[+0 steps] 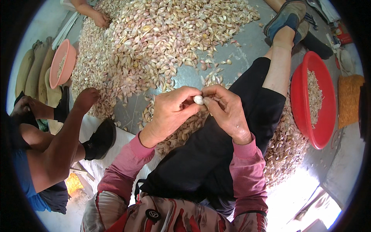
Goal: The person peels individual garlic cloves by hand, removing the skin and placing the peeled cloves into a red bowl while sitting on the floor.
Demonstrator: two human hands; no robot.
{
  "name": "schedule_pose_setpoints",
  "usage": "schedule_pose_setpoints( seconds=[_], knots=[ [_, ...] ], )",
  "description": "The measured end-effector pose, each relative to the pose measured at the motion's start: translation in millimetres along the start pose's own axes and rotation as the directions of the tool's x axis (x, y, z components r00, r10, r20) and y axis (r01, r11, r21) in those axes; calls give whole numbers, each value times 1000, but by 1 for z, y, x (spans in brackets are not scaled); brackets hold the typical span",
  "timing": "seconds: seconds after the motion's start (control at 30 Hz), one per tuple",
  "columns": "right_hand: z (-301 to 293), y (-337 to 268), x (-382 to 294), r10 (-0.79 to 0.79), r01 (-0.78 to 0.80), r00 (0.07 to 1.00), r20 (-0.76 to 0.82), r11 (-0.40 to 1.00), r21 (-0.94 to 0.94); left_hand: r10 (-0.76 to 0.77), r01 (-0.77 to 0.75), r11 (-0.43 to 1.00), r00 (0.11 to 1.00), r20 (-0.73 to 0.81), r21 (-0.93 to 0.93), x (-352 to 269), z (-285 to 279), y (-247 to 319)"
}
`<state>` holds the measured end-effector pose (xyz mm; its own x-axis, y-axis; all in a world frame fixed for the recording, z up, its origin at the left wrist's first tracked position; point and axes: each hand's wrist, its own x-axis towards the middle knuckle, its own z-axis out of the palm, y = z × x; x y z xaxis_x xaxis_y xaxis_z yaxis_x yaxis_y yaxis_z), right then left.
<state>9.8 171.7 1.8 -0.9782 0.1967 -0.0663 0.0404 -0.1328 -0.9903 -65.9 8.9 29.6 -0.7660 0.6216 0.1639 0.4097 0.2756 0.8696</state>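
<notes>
A small white garlic clove (198, 99) is pinched between my two hands, above my black trousers. The fingertips of my left hand (174, 111) hold it from the left. From the other side, the thumb and forefinger of my right hand (227, 111) touch it; the other fingers are curled and partly hide what lies behind them. Beyond my hands a large heap of unpeeled garlic cloves (162, 37) spreads over the grey floor (237, 58). More cloves lie beneath my hands and beside my right thigh.
A red plastic basin (327, 116) holding pale cloves stands at the right. A pink basin (72, 55) and several filled sacks (34, 75) are at the left. One person's hand (87, 98) is by the heap at left; another person's hand (101, 20) touches it at upper left.
</notes>
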Motion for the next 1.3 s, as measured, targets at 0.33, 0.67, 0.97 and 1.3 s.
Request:
schedule_pose_setpoints(
  seconds=[0.33,0.67,0.97,1.3],
  knots=[
    [7,5,2,-134,134,991,11,987,-91,116,-146,955,985,127,258,10,-9,0],
    [10,1,-2,-98,98,995,12,968,-229,116,-106,992,979,168,-67,4,-10,-15],
    [9,-12,0,-190,192,981,42,907,-375,-137,138,990,987,88,-5,0,-12,-2],
    [10,-4,-3,-183,217,975,123,899,-381,-91,86,996,975,204,34,-1,-14,-13]
  ],
)
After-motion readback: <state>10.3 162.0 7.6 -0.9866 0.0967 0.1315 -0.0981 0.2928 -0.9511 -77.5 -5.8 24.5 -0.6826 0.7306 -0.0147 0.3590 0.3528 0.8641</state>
